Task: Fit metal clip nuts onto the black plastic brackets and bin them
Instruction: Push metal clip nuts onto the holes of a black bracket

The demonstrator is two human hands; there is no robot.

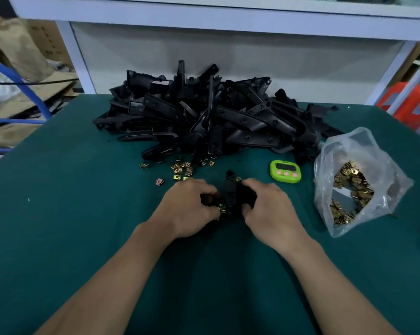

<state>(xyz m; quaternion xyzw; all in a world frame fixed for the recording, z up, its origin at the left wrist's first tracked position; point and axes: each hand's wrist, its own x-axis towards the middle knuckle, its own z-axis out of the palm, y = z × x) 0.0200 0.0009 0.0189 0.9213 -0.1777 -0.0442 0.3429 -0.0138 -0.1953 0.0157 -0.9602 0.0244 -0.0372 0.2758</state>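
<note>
A black plastic bracket (231,189) is held between both hands over the middle of the green table (83,213). My right hand (267,209) grips its right side. My left hand (192,206) curls around its left side, and its fingers pinch a brass-coloured clip nut (222,208) against the bracket's near edge. A large heap of black brackets (216,117) lies at the back of the table. Several loose clip nuts (180,169) are scattered in front of the heap.
A clear plastic bag (356,180) with several clip nuts in it lies open at the right. A green timer (285,171) sits between the bag and my hands. A white shelf frame (228,20) stands behind the table. Cardboard and blue tubing sit to the left.
</note>
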